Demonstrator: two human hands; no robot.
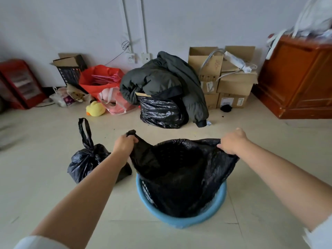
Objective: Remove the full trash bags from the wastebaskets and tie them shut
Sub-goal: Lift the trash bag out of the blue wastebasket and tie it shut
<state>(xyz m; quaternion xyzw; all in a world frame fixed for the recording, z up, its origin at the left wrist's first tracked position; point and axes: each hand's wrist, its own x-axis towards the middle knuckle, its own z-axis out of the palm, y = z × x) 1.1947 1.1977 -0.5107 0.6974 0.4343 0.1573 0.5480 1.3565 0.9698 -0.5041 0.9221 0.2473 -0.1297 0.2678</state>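
Black bag (181, 177) seated in blue basket (181, 220) on floor (45, 141), mouth pulled wide open, upper part drawn up above basket rim, plastic wrinkled and glossy; contents not discernible inside. Left hand (124, 144) fingers curled tight around bag's left handle, tip of handle poking out above fist. Right hand (231, 141) pinching bag's right rim, fingers folded over edge. Second bag (86, 159), black, already knotted with handles sticking up, resting on floor just left of basket, behind left forearm.

trash bag (181, 177) contents: hidden | cabinet (296, 78): cut off right
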